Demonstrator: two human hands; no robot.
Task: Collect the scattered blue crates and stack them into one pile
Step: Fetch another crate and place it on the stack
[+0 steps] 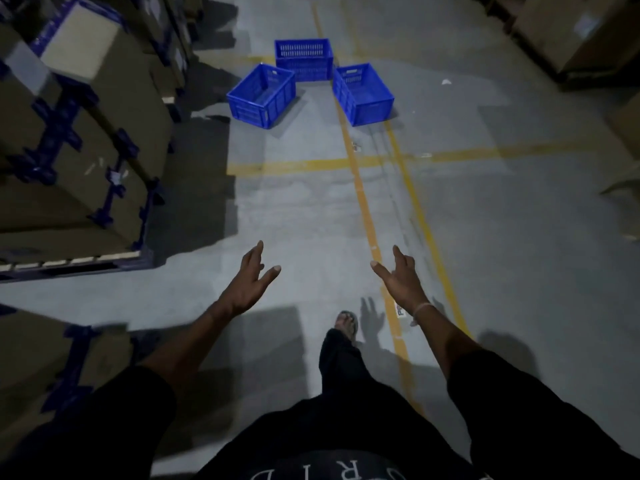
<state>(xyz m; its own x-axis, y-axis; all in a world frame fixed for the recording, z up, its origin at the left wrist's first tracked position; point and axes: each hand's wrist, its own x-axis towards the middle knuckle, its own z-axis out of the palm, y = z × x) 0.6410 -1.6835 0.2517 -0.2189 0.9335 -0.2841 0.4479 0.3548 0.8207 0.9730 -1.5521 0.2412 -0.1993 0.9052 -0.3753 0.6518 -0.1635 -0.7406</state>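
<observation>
1. Head view: a dim warehouse aisle with a grey concrete floor crossed by yellow painted lines.
2. Three blue crates sit on the floor in the upper centre of the frame, all upright, unstacked and empty. The left crate is turned at an angle; the middle crate stands behind and between the other two; the right crate rests across a yellow line. The three sit close together; whether they touch is unclear.
3. The left hand reaches forward at lower centre, fingers spread wide, holding nothing.
4. The right hand mirrors it to the right, also spread and empty, with a pale band at the wrist.
5. Both hands are well apart from the crates.
6. Stacked cardboard boxes fill the left side.
7. A sandalled foot steps forward at bottom centre.
</observation>
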